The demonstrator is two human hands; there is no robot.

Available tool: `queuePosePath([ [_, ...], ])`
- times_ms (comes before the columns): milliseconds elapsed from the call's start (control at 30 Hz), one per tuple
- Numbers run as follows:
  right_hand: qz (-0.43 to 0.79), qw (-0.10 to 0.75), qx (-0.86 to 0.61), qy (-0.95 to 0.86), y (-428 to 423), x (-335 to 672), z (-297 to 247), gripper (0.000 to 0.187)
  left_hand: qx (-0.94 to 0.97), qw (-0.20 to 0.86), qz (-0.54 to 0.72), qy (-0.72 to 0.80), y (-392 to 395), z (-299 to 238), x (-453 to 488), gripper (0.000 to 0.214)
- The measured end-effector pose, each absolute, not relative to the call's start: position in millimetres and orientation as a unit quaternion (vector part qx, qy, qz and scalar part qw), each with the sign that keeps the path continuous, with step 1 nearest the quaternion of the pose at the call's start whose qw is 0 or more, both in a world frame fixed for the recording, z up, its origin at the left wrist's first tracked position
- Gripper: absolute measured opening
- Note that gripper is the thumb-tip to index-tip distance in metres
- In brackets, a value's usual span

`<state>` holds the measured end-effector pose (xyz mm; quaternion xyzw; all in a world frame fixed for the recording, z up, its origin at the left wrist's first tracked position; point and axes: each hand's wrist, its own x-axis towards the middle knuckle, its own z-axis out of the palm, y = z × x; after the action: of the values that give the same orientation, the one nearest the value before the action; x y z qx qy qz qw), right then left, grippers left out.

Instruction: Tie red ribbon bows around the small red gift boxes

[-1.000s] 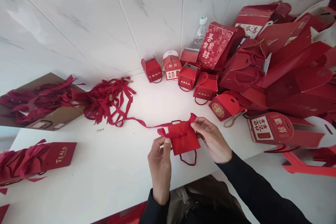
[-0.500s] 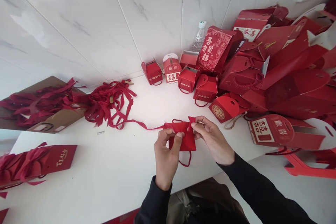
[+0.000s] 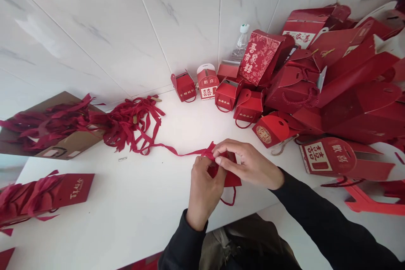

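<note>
A small red gift box [image 3: 233, 179] with a cord handle sits on the table under my hands, partly hidden by them. Red ribbon [image 3: 180, 153] runs from the tangled heap on the left up to the box. My right hand [image 3: 242, 158] is closed, its thumb and forefinger pinching the ribbon above the box. Just below, my left hand [image 3: 205, 185] is closed too, its fingertips on the ribbon at the box's left side. The fingertips of both hands almost meet, and the spot where the ribbon crosses is covered.
A heap of ribbons [image 3: 126, 122] lies beside a cardboard box [image 3: 74, 143] full of ribbon. Red boxes with bows [image 3: 71, 194] stand at left. Several red gift boxes [image 3: 226, 95] and a plastic bottle [image 3: 241, 44] line the wall. A red stool [image 3: 363, 198] is at right.
My right hand has moved left across the box, bringing the ribbon end over to my left hand. The box has shifted slightly right and toward me.
</note>
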<state>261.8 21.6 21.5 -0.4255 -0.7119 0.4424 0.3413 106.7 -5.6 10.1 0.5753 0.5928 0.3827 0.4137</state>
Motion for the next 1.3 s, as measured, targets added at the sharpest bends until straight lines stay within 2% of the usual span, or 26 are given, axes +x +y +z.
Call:
queuePosePath([
  [100,0.43,0.297,-0.424,-0.74,25,269,21,0.022,0.553,0.476,0.374,0.573,-2,11,104,0.025],
  [200,0.377,0.28,-0.409,-0.782,27,275,19,0.025,0.532,0.507,0.374,0.565,-1,10,102,0.028],
  [367,0.345,0.317,-0.446,-0.762,23,275,17,0.02,0.555,0.489,0.377,0.558,-3,11,103,0.021],
  [533,0.379,0.341,-0.494,-0.705,18,265,14,0.013,0.589,0.455,0.358,0.563,-7,11,104,0.008],
  [767,0.451,0.41,-0.58,-0.539,7,273,7,0.023,0.415,0.551,0.473,0.548,-11,0,100,0.018],
  [967,0.358,0.397,-0.624,-0.569,-5,281,3,0.024,0.37,0.54,0.536,0.533,-16,-1,97,0.014],
  [1000,0.333,0.402,-0.627,-0.579,-6,281,3,0.029,0.384,0.54,0.532,0.527,-16,0,97,0.014],
  [1100,0.302,0.425,-0.609,-0.598,-8,277,6,0.063,0.44,0.527,0.503,0.525,-15,6,98,0.017],
  [1133,0.304,0.423,-0.593,-0.613,-7,276,8,0.067,0.457,0.516,0.494,0.53,-14,9,100,0.018],
  [1200,0.314,0.397,-0.549,-0.665,-3,273,12,0.055,0.486,0.491,0.482,0.539,-12,14,103,0.018],
  [1300,0.322,0.357,-0.487,-0.729,3,271,18,0.018,0.516,0.471,0.469,0.54,-9,19,106,0.016],
])
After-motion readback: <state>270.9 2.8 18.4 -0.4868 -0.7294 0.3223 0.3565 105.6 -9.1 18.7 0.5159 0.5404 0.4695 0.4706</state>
